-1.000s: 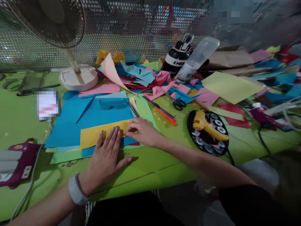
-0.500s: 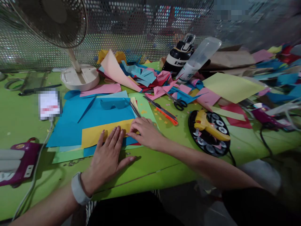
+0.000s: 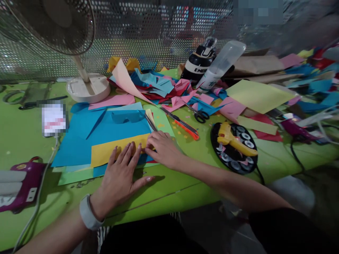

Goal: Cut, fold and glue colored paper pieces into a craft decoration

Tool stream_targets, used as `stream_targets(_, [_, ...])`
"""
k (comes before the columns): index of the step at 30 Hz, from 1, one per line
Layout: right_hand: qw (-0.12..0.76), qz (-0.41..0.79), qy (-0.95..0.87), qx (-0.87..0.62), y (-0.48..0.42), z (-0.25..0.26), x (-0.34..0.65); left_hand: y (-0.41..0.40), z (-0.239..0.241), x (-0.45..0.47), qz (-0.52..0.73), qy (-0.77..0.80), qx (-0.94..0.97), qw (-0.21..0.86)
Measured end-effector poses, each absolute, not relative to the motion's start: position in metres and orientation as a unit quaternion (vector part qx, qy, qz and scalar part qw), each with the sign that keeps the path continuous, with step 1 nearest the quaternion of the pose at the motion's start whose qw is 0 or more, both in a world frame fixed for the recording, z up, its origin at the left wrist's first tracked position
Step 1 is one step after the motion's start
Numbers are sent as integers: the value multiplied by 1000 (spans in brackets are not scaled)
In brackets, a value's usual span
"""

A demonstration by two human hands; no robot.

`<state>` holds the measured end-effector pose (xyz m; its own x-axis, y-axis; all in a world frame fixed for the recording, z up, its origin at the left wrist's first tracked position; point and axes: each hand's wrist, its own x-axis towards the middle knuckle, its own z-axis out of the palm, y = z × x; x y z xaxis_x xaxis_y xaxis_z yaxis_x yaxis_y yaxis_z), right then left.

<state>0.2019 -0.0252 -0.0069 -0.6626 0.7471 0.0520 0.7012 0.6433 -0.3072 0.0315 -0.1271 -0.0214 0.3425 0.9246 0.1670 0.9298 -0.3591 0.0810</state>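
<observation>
My left hand (image 3: 120, 176) lies flat with fingers spread, its fingertips pressing on a folded-looking strip of yellow paper (image 3: 102, 152). At the strip's right end, my right hand (image 3: 164, 150) is closed, thumb and fingers pinched at the paper's edge. Beneath the strip is a large blue sheet (image 3: 76, 148) on top of pale blue and green sheets (image 3: 76, 177). A blue cut-out piece (image 3: 127, 116) rests on the blue sheet. Just above my right hand, a thin grey tool (image 3: 150, 122) shows, its lower end hidden by the hand.
To the right lie an orange cutter knife (image 3: 186, 129), scissors (image 3: 200, 115) and a yellow glue gun (image 3: 233, 139) on a round black tray (image 3: 215, 132). Paper scraps (image 3: 159, 83), two bottles (image 3: 197, 67) and a fan (image 3: 87, 88) stand behind. A purple power strip (image 3: 29, 180) sits left.
The view has shifted slightly. My right hand's fingers have moved a little at the strip's right end; my left hand stays on the yellow paper.
</observation>
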Motion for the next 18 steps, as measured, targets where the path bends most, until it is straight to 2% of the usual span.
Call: stream_targets(18, [97, 91, -905, -404, -20, -10, 207, -125, -23, 31, -85, -561, -823, 22])
